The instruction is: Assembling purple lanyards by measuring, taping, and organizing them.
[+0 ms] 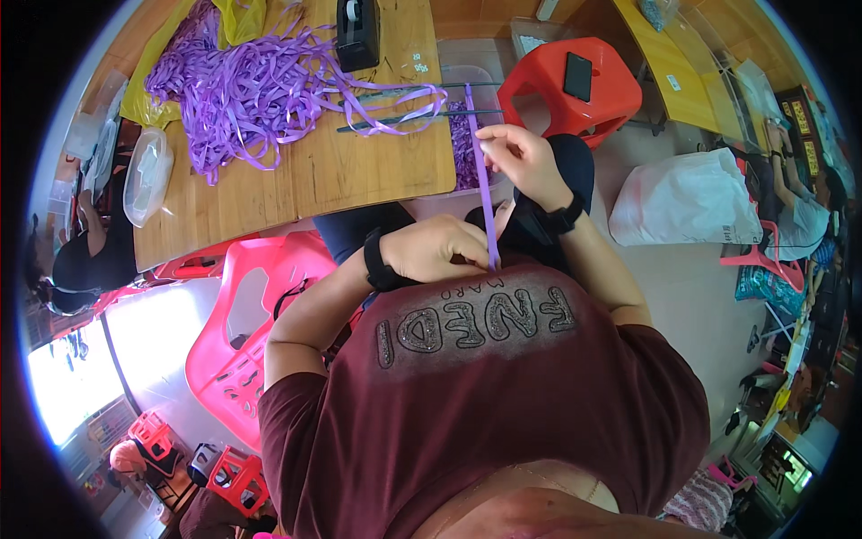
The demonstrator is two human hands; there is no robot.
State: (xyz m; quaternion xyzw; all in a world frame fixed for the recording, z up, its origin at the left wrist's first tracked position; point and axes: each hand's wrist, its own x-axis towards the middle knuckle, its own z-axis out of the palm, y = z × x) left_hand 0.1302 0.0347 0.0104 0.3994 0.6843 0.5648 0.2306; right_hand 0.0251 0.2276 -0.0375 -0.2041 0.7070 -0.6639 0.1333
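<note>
Purple ribbon strip (pixel 486 193), thin, light and floppy, runs taut between both hands above the lap. The left hand (pixel 437 250) pinches its lower end shut; the right hand (pixel 523 160) pinches higher. It likely handles best gripped near the ends.

A wooden table (pixel 341 171) carries a purple ribbon heap (pixel 242 90), a black tape dispenser (pixel 357 32) and a clear container (pixel 146 173)

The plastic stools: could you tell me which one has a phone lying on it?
The red plastic stool beside the wooden table; a dark phone lies on it.
</note>
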